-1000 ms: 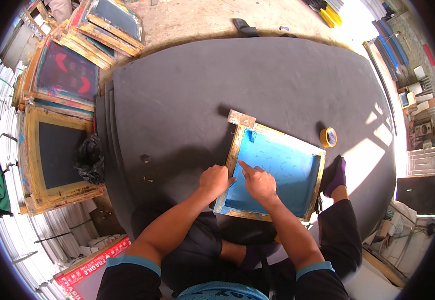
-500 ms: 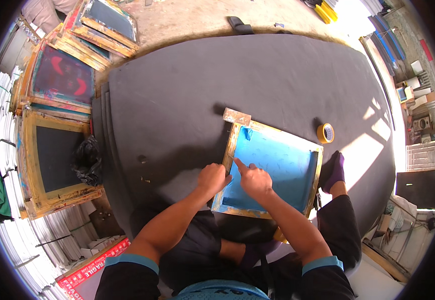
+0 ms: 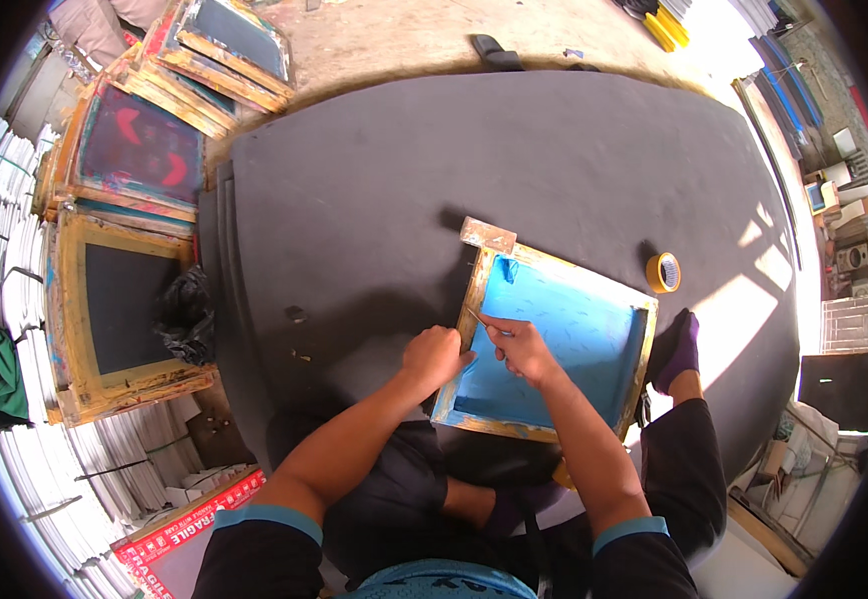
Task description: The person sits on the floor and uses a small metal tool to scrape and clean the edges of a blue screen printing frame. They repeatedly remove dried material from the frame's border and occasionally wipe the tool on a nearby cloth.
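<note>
I see left hand (image 3: 432,356) gripping blue screen frame (image 3: 554,339) at centre, right hand (image 3: 520,345) pinching thin tool (image 3: 478,319); yellow tape roll (image 3: 663,272) right, red box (image 3: 189,524) lower left.

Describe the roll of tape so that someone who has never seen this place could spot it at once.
Start from the big dark grey mat that covers the floor, then find the wooden frame with the bright blue screen lying on it. Just past that frame's far right corner lies the roll of tape, apart from the frame. It is the only small yellow ring on the mat, lying flat with its hole showing.
</note>
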{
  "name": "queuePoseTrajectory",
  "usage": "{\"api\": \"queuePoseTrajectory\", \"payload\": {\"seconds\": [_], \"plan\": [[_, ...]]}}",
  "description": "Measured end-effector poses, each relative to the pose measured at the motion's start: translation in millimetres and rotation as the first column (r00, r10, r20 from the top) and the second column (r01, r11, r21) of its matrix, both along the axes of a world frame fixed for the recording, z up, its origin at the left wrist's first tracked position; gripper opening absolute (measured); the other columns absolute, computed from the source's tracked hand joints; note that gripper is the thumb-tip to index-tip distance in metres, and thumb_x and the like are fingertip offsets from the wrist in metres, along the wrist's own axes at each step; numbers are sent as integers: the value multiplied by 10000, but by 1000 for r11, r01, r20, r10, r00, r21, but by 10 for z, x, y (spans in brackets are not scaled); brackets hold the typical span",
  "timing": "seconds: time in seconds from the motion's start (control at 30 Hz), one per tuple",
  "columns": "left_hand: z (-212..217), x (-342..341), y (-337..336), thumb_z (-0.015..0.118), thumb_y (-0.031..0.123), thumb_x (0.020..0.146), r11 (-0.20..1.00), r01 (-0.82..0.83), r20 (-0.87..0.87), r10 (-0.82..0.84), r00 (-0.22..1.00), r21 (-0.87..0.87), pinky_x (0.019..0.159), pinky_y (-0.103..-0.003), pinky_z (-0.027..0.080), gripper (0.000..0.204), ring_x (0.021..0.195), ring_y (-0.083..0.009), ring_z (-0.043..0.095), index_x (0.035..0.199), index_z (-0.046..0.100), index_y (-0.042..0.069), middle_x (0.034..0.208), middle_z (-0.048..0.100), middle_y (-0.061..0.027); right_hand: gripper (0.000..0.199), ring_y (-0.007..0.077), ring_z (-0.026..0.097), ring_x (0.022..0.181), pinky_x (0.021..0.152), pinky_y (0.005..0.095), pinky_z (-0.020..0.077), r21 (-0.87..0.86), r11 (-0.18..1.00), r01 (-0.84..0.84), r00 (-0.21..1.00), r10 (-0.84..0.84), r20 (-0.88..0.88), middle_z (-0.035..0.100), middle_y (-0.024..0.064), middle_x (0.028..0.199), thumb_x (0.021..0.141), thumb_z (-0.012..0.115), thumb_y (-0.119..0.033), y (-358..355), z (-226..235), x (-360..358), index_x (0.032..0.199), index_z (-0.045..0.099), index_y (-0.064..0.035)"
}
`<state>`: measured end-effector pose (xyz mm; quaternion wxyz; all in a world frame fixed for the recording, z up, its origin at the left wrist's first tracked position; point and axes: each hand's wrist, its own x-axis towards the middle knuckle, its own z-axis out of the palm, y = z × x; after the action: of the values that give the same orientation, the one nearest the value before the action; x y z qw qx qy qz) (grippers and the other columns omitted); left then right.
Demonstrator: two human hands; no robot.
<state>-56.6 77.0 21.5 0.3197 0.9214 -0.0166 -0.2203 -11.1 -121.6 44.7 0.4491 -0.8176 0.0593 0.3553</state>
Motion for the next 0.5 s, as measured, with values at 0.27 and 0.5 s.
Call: {"api": "queuePoseTrajectory", "payload": {"seconds": [0.27,0.5], "plan": [[241,-22,-22,796,433,885,999,3,-101,1,995,42,748,-495,619,444,884,-409,759,918,779,-10,903,762,-225,403,413,720,724,641,533,590,-525,842,-122,746,426,511,706,153,810,993,665,-245,-60,38,-491,1382,672,-346],[179,-60,-19,806,487,871,999,12,-84,-8,996,44,750,-502,613,505,842,-411,761,858,775,-17,835,753,-234,385,395,717,783,709,527,588,-537,834,-126,786,414,460,719,137,863,1011,657,-251,5,78,-490,1387,675,-330]]}}
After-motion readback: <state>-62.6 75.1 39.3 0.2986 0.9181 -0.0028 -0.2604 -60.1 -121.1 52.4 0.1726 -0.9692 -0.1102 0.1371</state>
